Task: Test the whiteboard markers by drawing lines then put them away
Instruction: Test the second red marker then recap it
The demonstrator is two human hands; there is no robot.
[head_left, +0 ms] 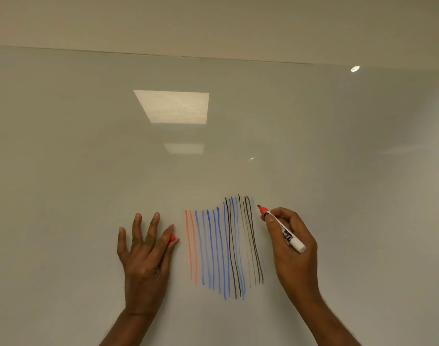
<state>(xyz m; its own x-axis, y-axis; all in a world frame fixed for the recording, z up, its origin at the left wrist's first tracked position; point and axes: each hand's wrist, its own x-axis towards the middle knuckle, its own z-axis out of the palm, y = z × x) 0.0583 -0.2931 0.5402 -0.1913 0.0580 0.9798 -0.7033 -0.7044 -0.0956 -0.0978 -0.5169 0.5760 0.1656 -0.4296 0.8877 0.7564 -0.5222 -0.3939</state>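
1. Glossy white whiteboard [88, 171] fills the view. Its top edge runs under a plain pale wall [213, 21].
2. A cluster of near-vertical strokes sits low on the board, between the 2 hands.
3. From the left: 2 thin red lines [192, 248], then a run of blue lines [211, 250], some strong and some pale. Black lines [243, 245] follow on the right, with pale blue strokes among them. The rightmost black strokes look thinner and greyer.
4. Right hand [293, 243]: fingers and thumb curled round a white-barrelled marker with a red collar and dark tip [282, 228], gripped like a pen.
5. The marker is uncapped. Its tip points up and left, just right of the tops of the black lines. Its white butt end sticks out over the back of the hand. Cannot tell whether the tip touches the board.
6. Left hand [144, 250]: left of the red lines, back of the hand toward me. 3 fingers are straight, spread and pointing up the board.
7. A small red marker cap [172, 238] is pinched between the left index finger and thumb. Only a bit of red shows, close to the leftmost red line but apart from it.
8. Both forearms come up from the bottom edge, bare.
9. Reflections on the board: a bright rectangular ceiling panel [173, 107] above the strokes and a small round spot of light [355, 68] at upper right.
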